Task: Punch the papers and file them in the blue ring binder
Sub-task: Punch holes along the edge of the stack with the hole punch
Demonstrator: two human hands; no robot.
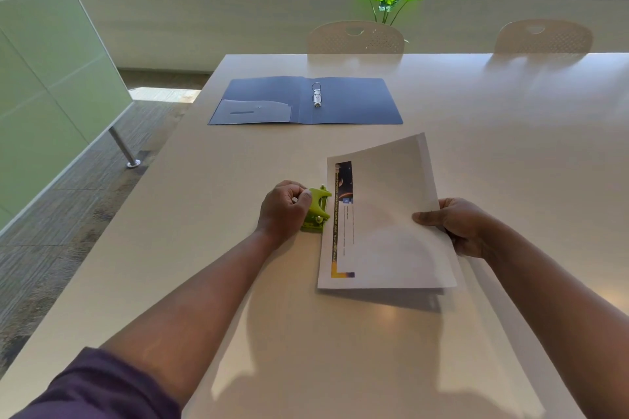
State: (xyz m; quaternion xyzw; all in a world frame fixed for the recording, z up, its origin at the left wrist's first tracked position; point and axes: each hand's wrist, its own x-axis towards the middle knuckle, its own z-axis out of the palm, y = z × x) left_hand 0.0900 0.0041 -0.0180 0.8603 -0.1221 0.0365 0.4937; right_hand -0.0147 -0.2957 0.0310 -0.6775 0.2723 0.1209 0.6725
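We saw left hand [284,209] curled round green punch [317,209], near tabletop's left edge. Right hand [456,226] pinched papers [391,221] by right side, thumb on top. Papers' long left edge ran alongside punch slot, touching or just entering; we couldn't tell which. Far corner lifted. Blue binder [354,102] lay open toward far edge, rings [317,95] apparently closed.
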